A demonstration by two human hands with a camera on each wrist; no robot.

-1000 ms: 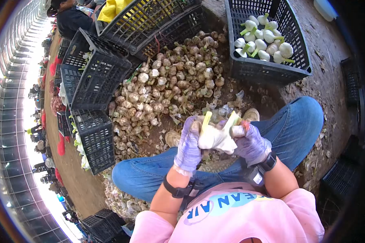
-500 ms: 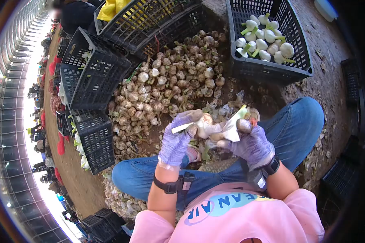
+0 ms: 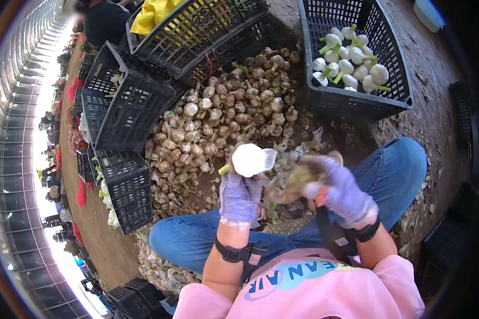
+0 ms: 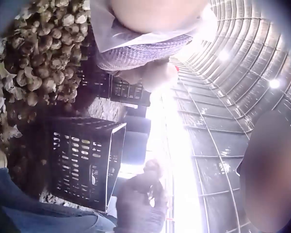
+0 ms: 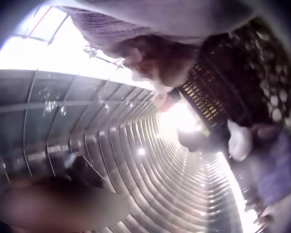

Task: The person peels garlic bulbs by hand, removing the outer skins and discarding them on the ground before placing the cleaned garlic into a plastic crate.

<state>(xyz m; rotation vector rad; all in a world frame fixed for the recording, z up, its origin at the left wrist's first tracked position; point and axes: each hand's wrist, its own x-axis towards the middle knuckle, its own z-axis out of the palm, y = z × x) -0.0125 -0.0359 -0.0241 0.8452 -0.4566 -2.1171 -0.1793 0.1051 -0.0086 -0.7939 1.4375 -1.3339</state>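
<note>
In the head view, my left hand, in a purple knit glove, grips a white garlic bulb. Its green stem stub points left, and a thin pale flap of skin sticks out on the right. My gloved right hand is to the right of the bulb and apart from it. Motion blurs its brown-stained fingers, and I cannot tell whether they hold anything. In the right wrist view, the bulb appears at the right, held in the left hand. Below the hands, loose peelings lie on the ground.
A heap of unpeeled garlic spreads in front of my legs. Beyond it at the right is a black crate with cleaned bulbs. More black crates line the left side, and a yellow cloth drapes over one at the back.
Skin was being pulled from the bulb between both hands. Now the right hand has come away to the right, and the left hand holds the whiter bulb upright and higher.
</note>
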